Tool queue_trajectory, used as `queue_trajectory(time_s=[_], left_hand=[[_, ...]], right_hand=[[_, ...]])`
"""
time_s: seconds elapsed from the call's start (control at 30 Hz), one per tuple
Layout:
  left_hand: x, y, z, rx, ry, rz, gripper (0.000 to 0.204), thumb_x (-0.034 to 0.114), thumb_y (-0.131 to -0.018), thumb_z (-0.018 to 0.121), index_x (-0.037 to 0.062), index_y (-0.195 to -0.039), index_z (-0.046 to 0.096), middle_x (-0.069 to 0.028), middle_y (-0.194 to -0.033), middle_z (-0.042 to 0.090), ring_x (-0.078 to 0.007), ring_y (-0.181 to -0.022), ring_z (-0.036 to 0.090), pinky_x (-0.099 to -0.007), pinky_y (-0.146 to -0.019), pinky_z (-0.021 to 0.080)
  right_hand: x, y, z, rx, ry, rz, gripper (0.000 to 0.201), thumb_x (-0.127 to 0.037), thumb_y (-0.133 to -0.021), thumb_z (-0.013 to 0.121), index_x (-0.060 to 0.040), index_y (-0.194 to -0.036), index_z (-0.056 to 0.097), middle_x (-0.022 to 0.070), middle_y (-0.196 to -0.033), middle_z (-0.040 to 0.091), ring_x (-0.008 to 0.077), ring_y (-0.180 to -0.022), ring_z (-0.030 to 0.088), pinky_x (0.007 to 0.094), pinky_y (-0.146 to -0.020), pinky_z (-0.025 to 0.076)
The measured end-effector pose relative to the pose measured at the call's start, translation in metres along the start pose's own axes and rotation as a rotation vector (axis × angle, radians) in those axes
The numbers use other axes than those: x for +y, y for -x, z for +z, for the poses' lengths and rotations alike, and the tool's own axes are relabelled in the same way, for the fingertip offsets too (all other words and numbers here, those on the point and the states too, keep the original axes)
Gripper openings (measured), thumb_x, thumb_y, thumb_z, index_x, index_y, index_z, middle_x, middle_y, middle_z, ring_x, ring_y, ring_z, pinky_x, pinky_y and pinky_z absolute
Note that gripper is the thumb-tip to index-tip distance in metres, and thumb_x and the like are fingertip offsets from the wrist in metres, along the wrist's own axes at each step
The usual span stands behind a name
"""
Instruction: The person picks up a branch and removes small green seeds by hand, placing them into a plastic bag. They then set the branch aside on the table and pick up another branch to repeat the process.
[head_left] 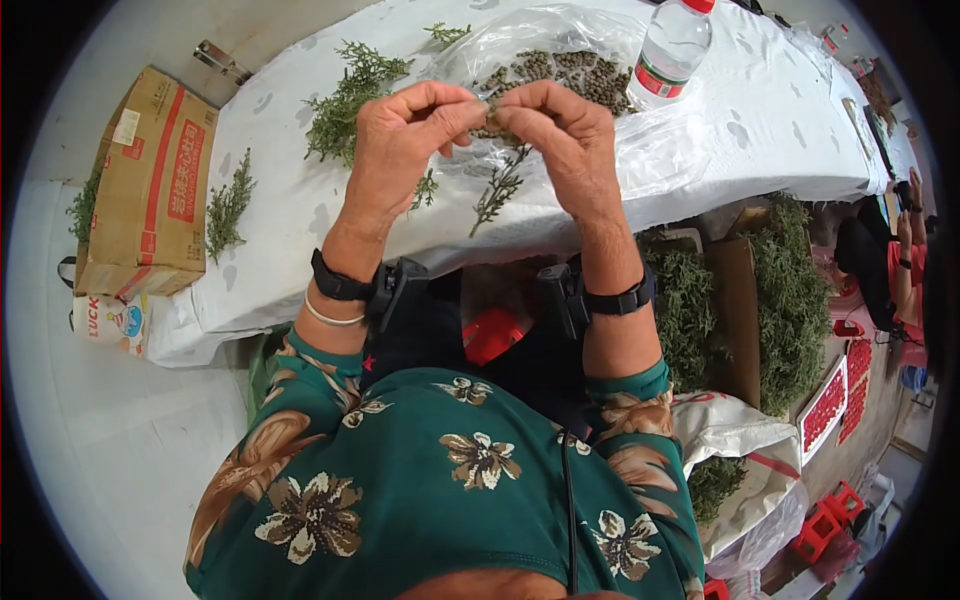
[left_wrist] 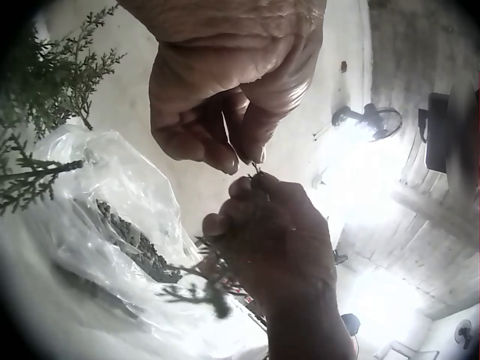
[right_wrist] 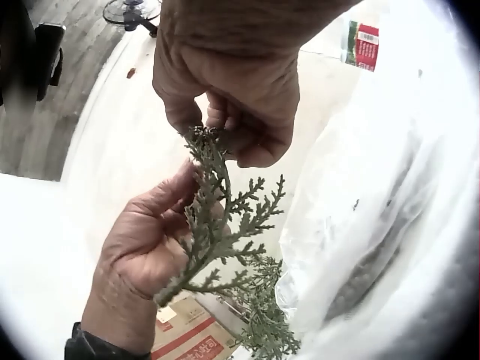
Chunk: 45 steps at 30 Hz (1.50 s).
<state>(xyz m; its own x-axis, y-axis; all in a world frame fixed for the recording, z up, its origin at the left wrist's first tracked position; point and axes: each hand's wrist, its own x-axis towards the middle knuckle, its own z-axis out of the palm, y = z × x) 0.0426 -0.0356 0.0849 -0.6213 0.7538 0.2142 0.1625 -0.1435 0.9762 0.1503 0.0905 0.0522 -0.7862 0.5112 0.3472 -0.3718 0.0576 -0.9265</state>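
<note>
Both hands meet fingertip to fingertip above the white-covered table (head_left: 290,200). My right hand (head_left: 562,135) pinches a green scale-leaved evergreen sprig (right_wrist: 206,232) near one end, and the rest of it hangs below the fingers. Thumb and fingers of my left hand (head_left: 405,140) pinch at that same end, where a thin bit of stalk shows between the fingertips in the left wrist view. Just beyond the hands lies a clear plastic bag (head_left: 540,22) spread open, with many small brown round seeds or cones (head_left: 590,75) on it.
More evergreen sprigs (head_left: 355,95) lie left of the bag. A water bottle (head_left: 675,45) stands at the bag's right. A cardboard box (head_left: 150,180) sits at the table's left end. Heaped greenery (head_left: 790,300) fills boxes at right, near another person (head_left: 905,290).
</note>
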Motion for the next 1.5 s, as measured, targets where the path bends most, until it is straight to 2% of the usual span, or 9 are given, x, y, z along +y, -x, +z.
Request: queue_trajectory(time_s=[0.17, 0.27, 0.3, 0.4, 0.43, 0.53, 0.8, 1.07, 1.5], left_hand=[[-0.032, -0.025, -0.016, 0.067, -0.195, -0.011, 0.015, 0.013, -0.075, 0.067, 0.0026, -0.086, 0.067, -0.0023, -0.070, 0.063, -0.0071, -0.060, 0.055, -0.0196, -0.053, 0.041], [-0.057, -0.033, -0.017, -0.039, -0.680, 0.215, 0.015, 0.007, -0.075, 0.062, 0.0012, -0.089, 0.065, -0.0061, -0.075, 0.062, -0.0134, -0.065, 0.057, -0.0242, -0.058, 0.043], [-0.065, -0.036, -0.017, -0.041, -0.678, 0.212, 0.015, 0.007, -0.075, 0.062, 0.0012, -0.089, 0.065, -0.0061, -0.075, 0.062, -0.0134, -0.065, 0.057, -0.0242, -0.058, 0.043], [-0.081, -0.042, -0.013, -0.158, -0.980, 0.296, 0.016, 0.009, -0.075, 0.060, 0.0037, -0.090, 0.065, -0.0111, -0.079, 0.060, -0.0245, -0.071, 0.059, -0.0313, -0.064, 0.046], [-0.086, -0.044, -0.013, -0.158, -0.977, 0.296, 0.016, 0.009, -0.075, 0.060, 0.0037, -0.090, 0.065, -0.0111, -0.079, 0.060, -0.0245, -0.071, 0.059, -0.0313, -0.064, 0.046], [-0.096, -0.051, -0.012, -0.216, -1.127, 0.350, 0.016, 0.011, -0.077, 0.057, 0.0036, -0.089, 0.065, -0.0142, -0.081, 0.058, -0.0326, -0.076, 0.059, -0.0369, -0.070, 0.047], [-0.097, -0.053, -0.005, -0.247, -1.260, 0.311, 0.016, 0.013, -0.079, 0.054, 0.0086, -0.089, 0.065, -0.0130, -0.082, 0.059, -0.0320, -0.077, 0.059, -0.0399, -0.069, 0.048], [-0.096, -0.055, -0.001, -0.223, -1.256, 0.336, 0.015, 0.013, -0.078, 0.054, 0.0133, -0.087, 0.066, -0.0107, -0.080, 0.060, -0.0307, -0.075, 0.060, -0.0401, -0.066, 0.049], [-0.098, -0.057, 0.003, -0.177, -1.187, 0.367, 0.012, 0.010, -0.075, 0.055, 0.0097, -0.080, 0.066, -0.0133, -0.076, 0.060, -0.0311, -0.073, 0.061, -0.0395, -0.064, 0.050]], right_hand=[[-0.001, -0.001, -0.015, 0.053, -0.227, -0.030, 0.008, -0.003, -0.082, 0.056, 0.0020, -0.085, 0.062, 0.0052, -0.077, 0.063, 0.0115, -0.072, 0.060, 0.0230, -0.066, 0.047], [-0.005, 0.000, -0.022, 0.098, -0.293, -0.007, 0.008, -0.002, -0.082, 0.056, 0.0022, -0.086, 0.061, 0.0060, -0.078, 0.062, 0.0138, -0.074, 0.062, 0.0241, -0.066, 0.048], [-0.005, 0.002, -0.024, 0.102, -0.292, -0.008, 0.008, -0.003, -0.082, 0.056, 0.0022, -0.087, 0.061, 0.0062, -0.079, 0.062, 0.0141, -0.075, 0.062, 0.0243, -0.065, 0.048], [-0.006, 0.006, -0.027, 0.109, -0.284, -0.007, 0.009, -0.003, -0.083, 0.056, 0.0022, -0.088, 0.061, 0.0065, -0.079, 0.062, 0.0148, -0.076, 0.062, 0.0247, -0.065, 0.048], [-0.005, 0.007, -0.029, 0.107, -0.279, -0.008, 0.009, -0.003, -0.083, 0.056, 0.0023, -0.088, 0.060, 0.0065, -0.080, 0.062, 0.0149, -0.076, 0.062, 0.0249, -0.065, 0.048], [-0.003, 0.008, -0.033, 0.111, -0.268, -0.013, 0.009, -0.004, -0.083, 0.056, 0.0025, -0.088, 0.060, 0.0065, -0.080, 0.062, 0.0151, -0.077, 0.062, 0.0251, -0.064, 0.048], [-0.004, 0.010, -0.030, 0.092, -0.214, -0.008, 0.010, -0.005, -0.084, 0.056, 0.0023, -0.089, 0.060, 0.0068, -0.082, 0.063, 0.0141, -0.079, 0.062, 0.0241, -0.066, 0.046], [-0.001, 0.010, -0.028, 0.048, -0.142, 0.001, 0.010, -0.005, -0.083, 0.056, 0.0015, -0.089, 0.061, 0.0074, -0.084, 0.063, 0.0135, -0.082, 0.061, 0.0237, -0.070, 0.045], [0.001, 0.004, -0.026, 0.141, -0.356, 0.084, 0.009, -0.005, -0.083, 0.055, 0.0016, -0.087, 0.060, 0.0101, -0.082, 0.064, 0.0148, -0.076, 0.061, 0.0259, -0.063, 0.046]])
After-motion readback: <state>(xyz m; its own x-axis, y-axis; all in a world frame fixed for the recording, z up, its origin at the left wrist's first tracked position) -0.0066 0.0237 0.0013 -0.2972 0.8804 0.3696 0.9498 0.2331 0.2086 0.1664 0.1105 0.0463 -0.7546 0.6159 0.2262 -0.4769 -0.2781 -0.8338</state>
